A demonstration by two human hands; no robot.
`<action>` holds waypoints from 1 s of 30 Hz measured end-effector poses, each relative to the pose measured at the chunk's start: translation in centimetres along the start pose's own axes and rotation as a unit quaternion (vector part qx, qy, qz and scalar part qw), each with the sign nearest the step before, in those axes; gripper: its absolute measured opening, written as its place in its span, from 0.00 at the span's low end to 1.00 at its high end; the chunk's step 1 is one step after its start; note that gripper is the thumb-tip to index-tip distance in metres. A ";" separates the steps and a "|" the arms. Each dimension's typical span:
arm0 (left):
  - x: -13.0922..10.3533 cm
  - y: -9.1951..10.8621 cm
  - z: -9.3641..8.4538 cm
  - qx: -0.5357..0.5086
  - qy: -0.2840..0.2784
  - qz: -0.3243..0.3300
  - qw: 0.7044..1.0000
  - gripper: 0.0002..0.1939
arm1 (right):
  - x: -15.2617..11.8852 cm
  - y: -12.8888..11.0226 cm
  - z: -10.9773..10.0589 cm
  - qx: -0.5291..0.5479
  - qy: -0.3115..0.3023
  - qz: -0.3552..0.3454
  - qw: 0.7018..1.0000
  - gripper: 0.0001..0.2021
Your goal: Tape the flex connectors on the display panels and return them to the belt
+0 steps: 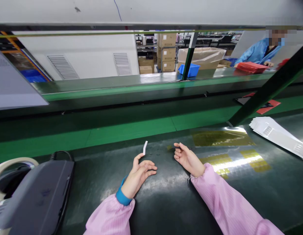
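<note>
My left hand [140,173] is held over the dark bench top with its fingers spread. A small white strip [145,148], bent like a piece of tape, stands up from the tip of its index finger and seems stuck there. Across from it, my right hand [188,159] pinches a thin dark tool, probably tweezers [176,148], mostly hidden by the fingers. At the tool's tip is a small yellowish see-through piece [169,148], like amber tape. To the right, amber film pieces [222,137] and shorter amber tape strips [255,160] lie on the bench.
A tape dispenser [43,195] with a cream roll [1,173] stands at left. White sheets [279,133] lie at right by a slanted dark post [269,83]. Beyond a green-edged conveyor [112,89] are a blue bin [192,70] and a person in blue [254,52].
</note>
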State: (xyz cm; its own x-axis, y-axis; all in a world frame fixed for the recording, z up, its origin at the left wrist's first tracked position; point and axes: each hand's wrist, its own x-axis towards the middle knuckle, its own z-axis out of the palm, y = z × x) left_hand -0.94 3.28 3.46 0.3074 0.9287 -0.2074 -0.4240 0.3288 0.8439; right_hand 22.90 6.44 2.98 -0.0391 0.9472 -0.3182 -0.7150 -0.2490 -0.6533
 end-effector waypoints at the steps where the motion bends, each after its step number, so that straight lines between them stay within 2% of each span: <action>1: 0.0 0.1 0.1 0.000 -0.002 -0.003 1.000 0.29 | -0.1 0.0 0.0 -0.002 0.002 -0.001 1.000 0.20; 9: 0.2 0.4 0.5 0.000 -0.010 -0.021 1.000 0.29 | -0.2 -0.4 -0.5 -0.005 0.030 0.011 0.999 0.18; 14: 0.2 0.6 0.6 0.001 -0.016 -0.038 0.999 0.27 | -0.4 -0.9 -0.3 -0.029 0.024 0.003 0.999 0.17; 30: 0.2 1.3 1.0 0.017 0.008 -0.072 0.997 0.27 | -0.9 -1.5 0.4 -0.060 0.035 -0.005 0.998 0.19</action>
State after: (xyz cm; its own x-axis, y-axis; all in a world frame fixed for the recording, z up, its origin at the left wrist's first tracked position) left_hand -0.58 3.71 5.07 0.3493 0.8751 -0.3349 -0.3472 0.4528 0.8212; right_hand 23.75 6.01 4.50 0.0186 0.9343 -0.3559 -0.6263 -0.2666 -0.7326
